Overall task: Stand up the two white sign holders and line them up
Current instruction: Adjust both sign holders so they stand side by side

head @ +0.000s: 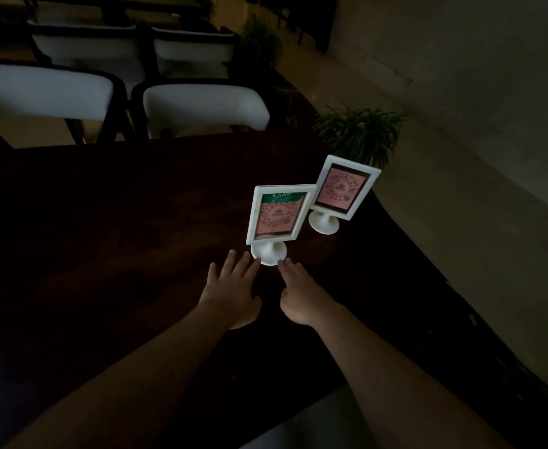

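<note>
Two white sign holders stand upright on round bases on a dark wooden table (pixel 104 222). The near sign holder (pixel 279 213) has a green header over a pink card. The far sign holder (pixel 344 189) stands behind it to the right, also with a pink card. My left hand (pixel 234 286) lies flat with fingers spread, its fingertips touching the left side of the near holder's base (pixel 268 252). My right hand (pixel 302 293) reaches in from the right, fingertips touching the front right of that same base. Neither hand grips anything.
White-cushioned chairs (pixel 201 105) stand along the table's far edge. A potted green plant (pixel 360 131) sits on the floor past the far right corner. The table's right edge runs diagonally close to the far holder. The room is dim.
</note>
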